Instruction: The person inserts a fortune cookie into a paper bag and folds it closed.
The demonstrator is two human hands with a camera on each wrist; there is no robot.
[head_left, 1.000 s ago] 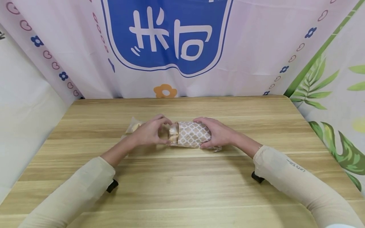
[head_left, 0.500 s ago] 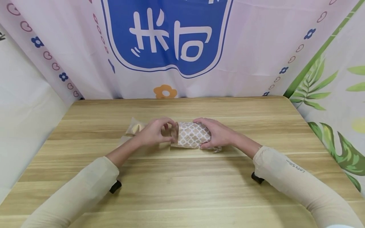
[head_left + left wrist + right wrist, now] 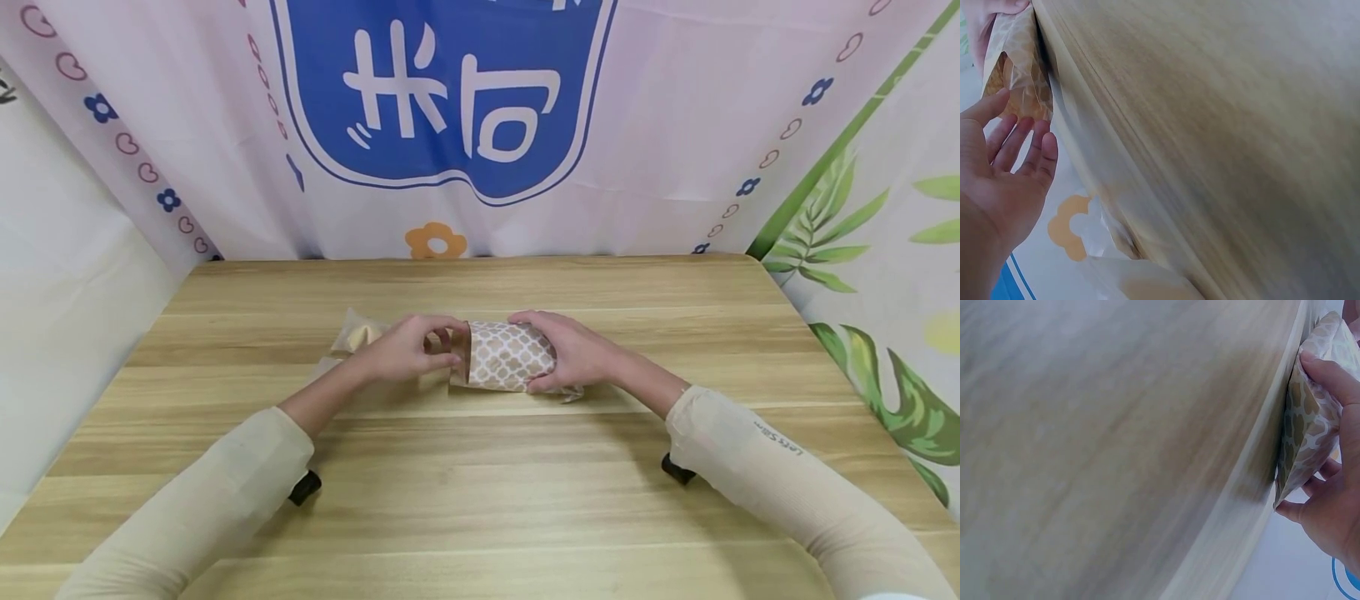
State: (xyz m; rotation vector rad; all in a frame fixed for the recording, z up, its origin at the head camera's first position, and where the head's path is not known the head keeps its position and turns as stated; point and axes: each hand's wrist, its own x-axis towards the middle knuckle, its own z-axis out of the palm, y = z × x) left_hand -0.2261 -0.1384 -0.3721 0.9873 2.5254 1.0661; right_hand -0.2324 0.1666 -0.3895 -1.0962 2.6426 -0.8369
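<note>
A brown paper bag with a white lattice print lies on its side on the table, its mouth facing left. My right hand grips its closed end, thumb on the near edge and fingers on the far edge. At the mouth is my left hand, its loosely bent fingertips right at the opening. Inside the mouth, the left wrist view shows a golden-brown food item in clear wrap. Beside the left wrist lies a clear packet with a pale yellow, folded-looking piece in it, partly hidden by the hand.
The wooden table runs up to a printed cloth backdrop. A pale, see-through wrapper shows partly under the left forearm. Dark wrist mounts stick out below both sleeves.
My left hand has moved right to the bag's mouth, and the wrapped pieces that stuck out of it are now inside. My right hand has kept its grip.
</note>
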